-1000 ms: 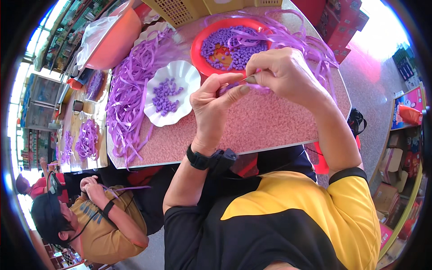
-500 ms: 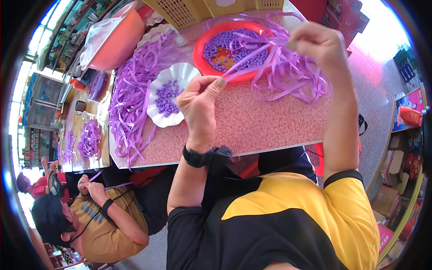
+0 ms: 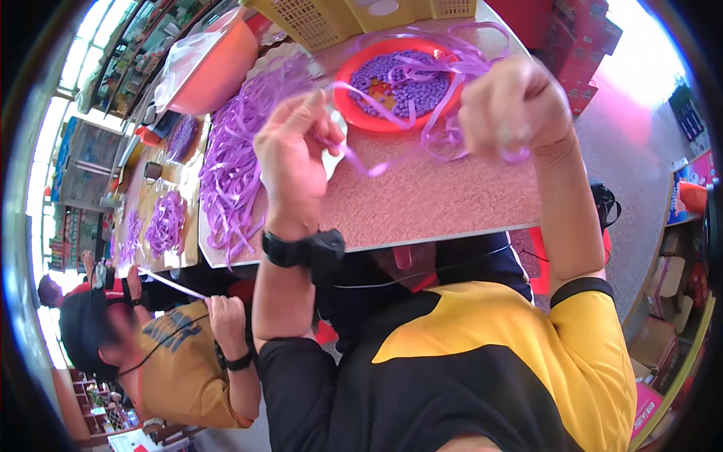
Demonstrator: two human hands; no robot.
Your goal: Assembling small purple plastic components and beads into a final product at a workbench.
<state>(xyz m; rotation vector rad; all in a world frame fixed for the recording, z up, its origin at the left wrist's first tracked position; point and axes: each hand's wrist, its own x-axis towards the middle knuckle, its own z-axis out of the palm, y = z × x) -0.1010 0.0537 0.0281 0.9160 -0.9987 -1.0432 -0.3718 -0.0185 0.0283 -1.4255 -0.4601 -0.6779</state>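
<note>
My left hand (image 3: 292, 154), with a black band on the wrist, pinches a purple ribbon (image 3: 369, 167) whose slack curls off to the right above the pink speckled table (image 3: 422, 203). My right hand (image 3: 518, 109) is raised at the table's right side, fingers curled and blurred. What it holds, if anything, I cannot make out. Between my hands and farther back lies a red plate (image 3: 361, 119) of purple beads (image 3: 422, 94), with ribbon strands across it. A white scalloped dish (image 3: 336, 142) is mostly hidden behind my left hand.
A heap of purple ribbons (image 3: 237, 166) covers the table's left side. Behind it stand an orange basin (image 3: 215, 71) and a yellow crate (image 3: 309, 26). At left, another person (image 3: 181, 361) stretches a ribbon beside a wooden table (image 3: 143, 200). Shelves with boxes (image 3: 655, 339) line the right.
My left hand has moved left, now in front of the white dish, and my right hand has come lower. The ribbon, taut before, now hangs slack. The neighbour's hands have spread apart.
</note>
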